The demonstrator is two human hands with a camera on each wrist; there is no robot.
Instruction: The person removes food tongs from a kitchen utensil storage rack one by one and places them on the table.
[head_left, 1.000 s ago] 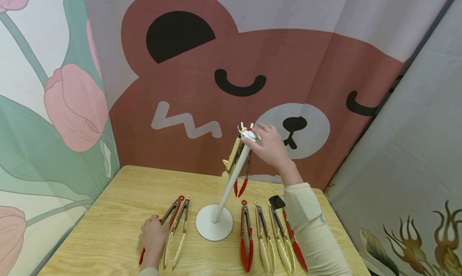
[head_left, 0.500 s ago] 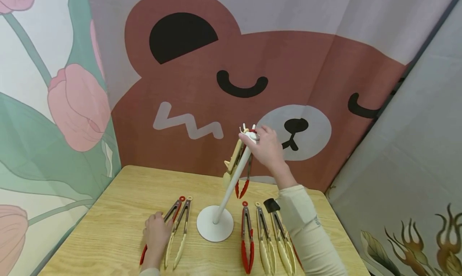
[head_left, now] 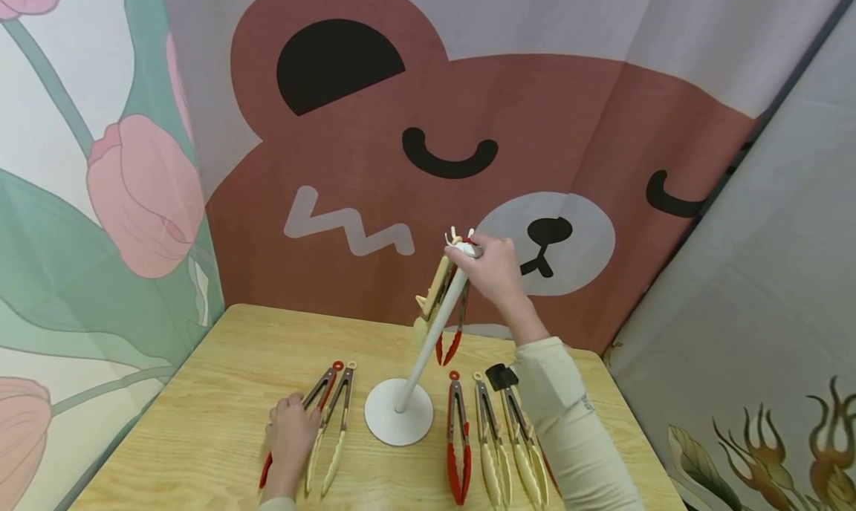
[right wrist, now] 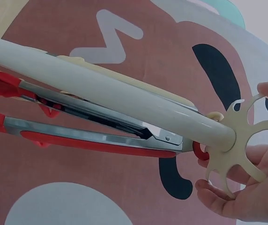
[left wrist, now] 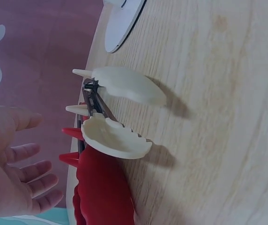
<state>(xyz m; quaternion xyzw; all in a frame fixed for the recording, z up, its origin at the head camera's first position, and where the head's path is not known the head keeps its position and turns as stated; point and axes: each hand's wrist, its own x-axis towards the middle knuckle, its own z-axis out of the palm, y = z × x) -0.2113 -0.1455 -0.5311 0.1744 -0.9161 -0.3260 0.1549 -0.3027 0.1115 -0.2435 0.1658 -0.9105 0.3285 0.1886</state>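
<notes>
My right hand (head_left: 493, 269) is at the top of a white utensil stand, thumb and fingers curled about its hooked top (right wrist: 242, 136). From the hooks hang red tongs (right wrist: 101, 143) and cream tongs (head_left: 435, 292), the latter mostly behind the pole (right wrist: 124, 96) in the right wrist view. Loosely extended, my left hand (left wrist: 12, 173) is over the table's left side beside red tongs (left wrist: 103, 187), holding nothing. Cream tongs (left wrist: 129, 85) lie just right of those, nearer the stand. The head view hides part of the red pair behind this hand (head_left: 292, 433).
The stand's round white base (head_left: 399, 418) rests mid-table. To its right, red tongs (head_left: 455, 459) lie in a row with two cream pairs, one being these cream tongs (head_left: 490, 466). My right sleeve (head_left: 575, 422) covers the row's end. A bear-print curtain (head_left: 321, 288) hangs behind.
My right hand has shifted slightly left and closed further about the stand's top. The sleeve moved with it, covering more of the rightmost red tongs. My left hand stays nearly in place.
</notes>
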